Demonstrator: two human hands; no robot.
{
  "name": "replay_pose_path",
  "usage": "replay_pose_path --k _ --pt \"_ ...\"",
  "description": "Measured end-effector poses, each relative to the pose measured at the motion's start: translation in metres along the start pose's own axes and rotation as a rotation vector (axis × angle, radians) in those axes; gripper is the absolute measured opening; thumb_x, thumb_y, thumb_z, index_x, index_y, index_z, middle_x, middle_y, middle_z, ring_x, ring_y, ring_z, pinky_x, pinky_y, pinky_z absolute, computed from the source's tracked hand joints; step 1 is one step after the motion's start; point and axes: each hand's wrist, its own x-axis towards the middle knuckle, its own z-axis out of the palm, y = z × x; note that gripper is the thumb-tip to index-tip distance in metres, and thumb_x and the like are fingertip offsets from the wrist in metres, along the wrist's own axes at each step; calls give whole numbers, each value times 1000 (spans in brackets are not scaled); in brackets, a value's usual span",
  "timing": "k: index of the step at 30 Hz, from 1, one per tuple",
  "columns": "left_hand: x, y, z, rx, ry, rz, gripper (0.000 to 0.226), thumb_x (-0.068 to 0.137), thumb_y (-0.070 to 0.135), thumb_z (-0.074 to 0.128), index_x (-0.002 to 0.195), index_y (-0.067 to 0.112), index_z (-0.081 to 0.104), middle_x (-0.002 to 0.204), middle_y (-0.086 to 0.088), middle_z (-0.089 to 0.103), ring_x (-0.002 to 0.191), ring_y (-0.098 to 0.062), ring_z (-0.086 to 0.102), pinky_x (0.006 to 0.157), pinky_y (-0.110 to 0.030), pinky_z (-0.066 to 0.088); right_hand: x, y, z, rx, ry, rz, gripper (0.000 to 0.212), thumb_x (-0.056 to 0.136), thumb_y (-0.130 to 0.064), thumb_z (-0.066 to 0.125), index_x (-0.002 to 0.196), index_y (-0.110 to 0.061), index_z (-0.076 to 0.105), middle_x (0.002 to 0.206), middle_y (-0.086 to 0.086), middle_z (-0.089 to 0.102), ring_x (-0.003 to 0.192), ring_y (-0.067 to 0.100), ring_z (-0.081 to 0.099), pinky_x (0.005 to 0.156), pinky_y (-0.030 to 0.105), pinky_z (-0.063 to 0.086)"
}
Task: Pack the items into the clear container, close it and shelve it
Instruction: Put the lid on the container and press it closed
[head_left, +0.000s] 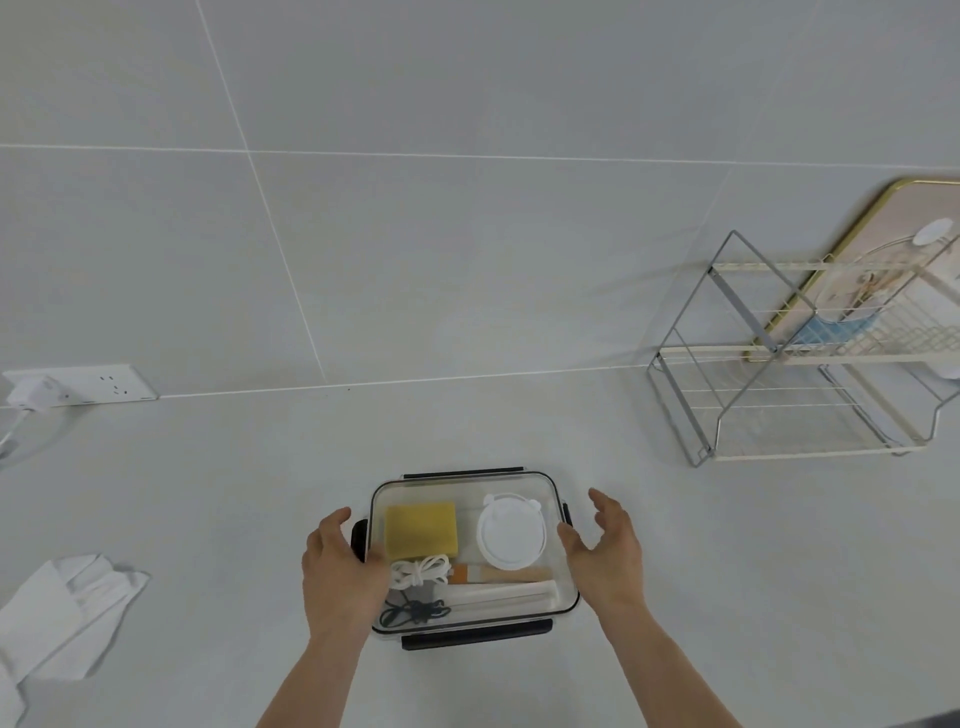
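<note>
Now we flank the clear container (474, 553) on the near counter (208, 493), our left hand (340, 564) spread against its left end, our right hand (605, 551) spread at its right, wire shelf (800, 358) far right.

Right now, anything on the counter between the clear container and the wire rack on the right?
Nothing visible. The bare white counter runs clear from the lidded clear plastic container to the two-tier wire shelf rack. The rack's lower tier looks empty; its upper tier holds a blue item. The crumpled white cloth lies far left, off the path.
</note>
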Motion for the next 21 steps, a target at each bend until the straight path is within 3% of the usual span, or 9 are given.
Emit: replay_pose_path --k 3,6,14,16,18,21 --pt "-5 5 11 31 -64 -1 61 96 26 54 150 15 28 152 -11 37 135 -31 39 103 -51 38 -6 -9 12 -69 -46 -44 64 97 -23 64 154 -16 36 156 1 44 145 21 40 116 34 32" --pt "-9 6 19 -8 -85 -17 58 102 27 42 153 13 20 156 -11 32 137 -33 38 104 -49 37 -15 -7 27 -65 -95 -33 60 103 -22 53 157 -15 28 159 4 40 146 24 38 116 35 32" --pt "-6 -1 26 0 -47 -79 49 103 34 34 148 14 31 143 -13 52 123 -38 52 97 -49 42 -10 0 38 -175 -33 17 48 108 -26 34 155 -15 34 151 8 52 136 33 49 109 43 38" --pt "-5 -4 27 -18 -58 -86 47 103 35 34 145 14 36 132 -16 60 115 -39 56 91 -46 44 -10 2 40 -188 -12 10 45 108 -26 33 151 -15 40 138 11 62 126 36 56 103 44 43" --pt "-2 -6 27 -43 -78 -96 45 103 38 33 141 15 40 120 -18 65 105 -39 59 83 -43 44 -7 4 39 -185 -19 22 39 107 -26 33 140 -15 50 110 10 69 105 37 62 92 45 49" --pt "0 -8 27 -51 -94 -99 45 102 39 32 139 15 42 116 -17 65 101 -37 59 78 -39 43 -2 8 37 -157 -47 49 35 107 -29 32 127 -12 55 85 1 62 89 33 61 83 45 51"
